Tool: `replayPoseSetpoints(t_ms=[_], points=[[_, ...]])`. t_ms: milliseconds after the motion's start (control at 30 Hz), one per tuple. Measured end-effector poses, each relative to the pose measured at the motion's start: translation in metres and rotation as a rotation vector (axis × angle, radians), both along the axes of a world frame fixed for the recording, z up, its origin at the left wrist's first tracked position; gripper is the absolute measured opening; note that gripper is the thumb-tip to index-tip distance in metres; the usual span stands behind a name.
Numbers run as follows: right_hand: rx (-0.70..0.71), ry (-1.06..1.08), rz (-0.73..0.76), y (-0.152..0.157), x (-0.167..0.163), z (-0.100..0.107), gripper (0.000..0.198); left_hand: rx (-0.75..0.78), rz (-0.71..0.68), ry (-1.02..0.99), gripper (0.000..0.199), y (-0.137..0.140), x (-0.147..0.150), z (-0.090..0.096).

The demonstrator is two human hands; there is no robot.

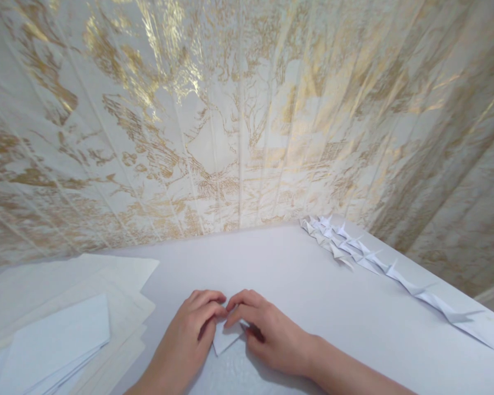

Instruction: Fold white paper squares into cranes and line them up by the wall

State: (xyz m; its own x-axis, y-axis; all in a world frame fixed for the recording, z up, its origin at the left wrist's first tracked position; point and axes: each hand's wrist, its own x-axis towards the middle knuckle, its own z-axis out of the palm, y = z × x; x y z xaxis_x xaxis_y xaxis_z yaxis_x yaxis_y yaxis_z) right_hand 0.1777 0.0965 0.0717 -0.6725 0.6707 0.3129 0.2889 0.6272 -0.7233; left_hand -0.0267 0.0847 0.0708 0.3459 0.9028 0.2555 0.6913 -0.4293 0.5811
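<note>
A small folded piece of white paper point(226, 338) lies on the white table between my two hands, one pointed corner toward me. My left hand point(192, 323) has its fingers bent over the paper's left and far edges, thumb along its left side. From the right, my right hand point(267, 329) pinches the paper, index finger on top and thumb by the right corner. The fingertips of both hands meet at the far edge. Part of the paper is hidden under the fingers.
On the left lies a fanned pile of cream paper sheets point(123, 285), with folded white sheets point(66, 334) on top. Rows of folded white paper cranes point(354, 247) stand along the right edge of the table point(214, 260). Behind it hangs a white-and-gold patterned curtain point(214, 137).
</note>
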Motion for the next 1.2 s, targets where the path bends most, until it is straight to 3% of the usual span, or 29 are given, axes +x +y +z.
replayPoseSetpoints(t_ms=[100,233,533,867,1200], points=[[-0.090,0.076,-0.025,0.002,0.000,0.001,0.058,0.018,-0.009,-0.005,0.024,-0.001,0.005,0.001],[-0.113,0.061,-0.071,0.002,0.000,0.001,0.047,0.000,-0.030,-0.010,0.020,-0.002,0.007,-0.002],[-0.004,-0.081,-0.119,0.006,0.000,-0.002,0.009,-0.156,-0.082,0.033,0.031,-0.002,-0.002,-0.008],[-0.102,-0.065,-0.257,0.002,-0.007,-0.002,0.017,-0.256,-0.131,0.054,0.037,-0.009,-0.004,-0.007],[-0.092,-0.149,-0.327,0.000,-0.016,0.001,0.019,-0.336,-0.120,0.057,0.046,-0.007,-0.008,-0.005]])
